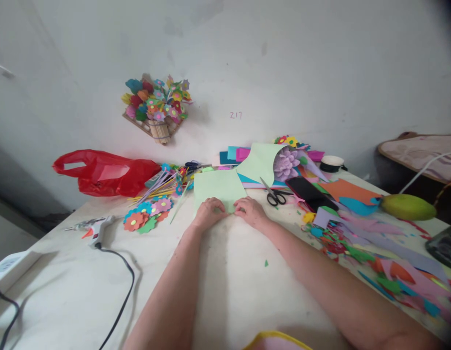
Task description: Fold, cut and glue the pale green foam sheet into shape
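Observation:
A pale green paper sheet (217, 186) lies on the white table in front of me. At its near edge my left hand (210, 213) is closed, thumb and fingers pinching the paper. Close beside it, my right hand (251, 213) pinches the same edge near the right corner. The fingertips almost meet, and the bit of edge between them is partly hidden. Black-handled scissors (276, 197) rest just beyond my right hand. Behind the sheet stands a curled pale green piece (260, 163) beside a lilac paper flower (285, 164).
On the left are a glue gun (98, 230) with a trailing cord, paper flowers (148, 214), a red plastic bag (104, 172) and a power strip (11, 267). To the right lie a phone (310, 193), colourful paper scraps (400, 277) and a green-yellow fruit (407, 207).

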Demonstrator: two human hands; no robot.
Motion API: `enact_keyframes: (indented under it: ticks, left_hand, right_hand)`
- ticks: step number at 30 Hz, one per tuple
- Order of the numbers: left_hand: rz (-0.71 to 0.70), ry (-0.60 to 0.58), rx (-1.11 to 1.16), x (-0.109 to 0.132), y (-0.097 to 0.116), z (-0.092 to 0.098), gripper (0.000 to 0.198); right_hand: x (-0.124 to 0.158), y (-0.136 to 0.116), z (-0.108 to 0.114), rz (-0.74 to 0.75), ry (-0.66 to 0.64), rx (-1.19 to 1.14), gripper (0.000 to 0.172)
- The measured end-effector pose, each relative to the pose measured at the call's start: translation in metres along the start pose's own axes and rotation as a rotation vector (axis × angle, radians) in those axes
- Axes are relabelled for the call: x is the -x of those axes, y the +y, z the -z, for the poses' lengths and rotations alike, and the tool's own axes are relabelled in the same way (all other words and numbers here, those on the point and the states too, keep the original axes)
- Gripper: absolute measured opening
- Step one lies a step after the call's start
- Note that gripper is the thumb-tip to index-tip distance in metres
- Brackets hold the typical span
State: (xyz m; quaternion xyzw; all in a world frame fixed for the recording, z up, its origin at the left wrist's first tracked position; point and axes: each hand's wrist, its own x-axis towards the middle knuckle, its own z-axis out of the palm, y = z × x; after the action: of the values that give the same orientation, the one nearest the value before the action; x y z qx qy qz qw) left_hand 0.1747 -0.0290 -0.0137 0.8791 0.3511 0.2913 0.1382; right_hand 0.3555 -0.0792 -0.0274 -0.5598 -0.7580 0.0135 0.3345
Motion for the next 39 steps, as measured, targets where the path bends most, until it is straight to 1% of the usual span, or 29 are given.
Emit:
enact_keyframes:
  ticks: [8, 15, 20, 25, 33, 39]
  left_hand:
    - [0.037, -0.019, 0.025, -0.001, 0.001, 0.000, 0.008]
    - [0.033, -0.021, 0.010, -0.001, 0.000, -0.001, 0.008]
    - [0.036, -0.037, -0.007, -0.002, 0.002, 0.000, 0.008]
    - [0.064, -0.052, -0.047, -0.002, 0.004, 0.000, 0.012]
    - [0.079, -0.086, -0.135, -0.002, 0.008, 0.000, 0.013]
    - [0.059, -0.052, -0.189, -0.001, 0.009, -0.002, 0.007]
  right_hand:
    - [-0.002, 0.000, -0.002, 0.025, -0.016, 0.010, 0.003]
    - [-0.005, -0.005, -0.006, 0.004, -0.027, 0.061, 0.004]
    - [-0.005, -0.005, -0.006, -0.016, -0.030, 0.048, 0.003]
    - [-0.006, -0.006, -0.006, -0.031, -0.038, 0.057, 0.007]
    - [-0.006, -0.009, -0.006, -0.031, -0.057, 0.145, 0.013]
    - [-0.006, -0.011, -0.004, -0.058, -0.048, 0.175, 0.014]
